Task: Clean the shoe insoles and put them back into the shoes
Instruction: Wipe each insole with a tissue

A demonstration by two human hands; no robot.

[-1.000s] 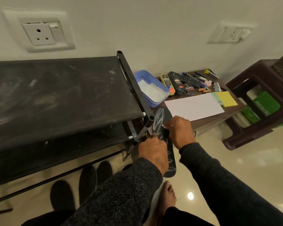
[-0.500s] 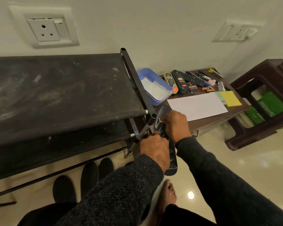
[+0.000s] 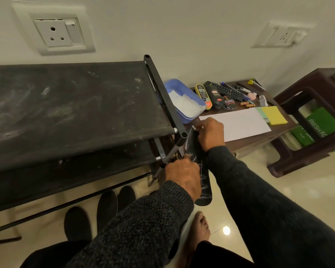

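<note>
While we stand barefoot at the end of the dark shoe rack (image 3: 75,105), we hold a black insole (image 3: 202,182) with a pale zigzag pattern upright between our hands, just beside the rack's metal corner post. Our left hand (image 3: 184,176) grips the insole's middle, fingers curled round its edge, while our right hand (image 3: 211,133) clasps the upper end; something small and white shows at our right fingertips, too small for us to tell what it is. The insole's rounded lower end hangs free above the tiled floor, near our bare foot (image 3: 200,227).

On the floor under the rack, three more dark insoles (image 3: 106,207) lie side by side, and we see no shoes. To the right stands a low brown counter (image 3: 259,136) carrying a blue tub (image 3: 184,99) with something white inside, a sheet of white paper (image 3: 240,124), a yellow sticky-note pad (image 3: 275,115), shoe-polish containers (image 3: 215,95), a remote control (image 3: 228,90) and some pens. Beyond the counter stands a dark plastic stool (image 3: 313,120) with a green bag (image 3: 321,124) beneath it.
</note>
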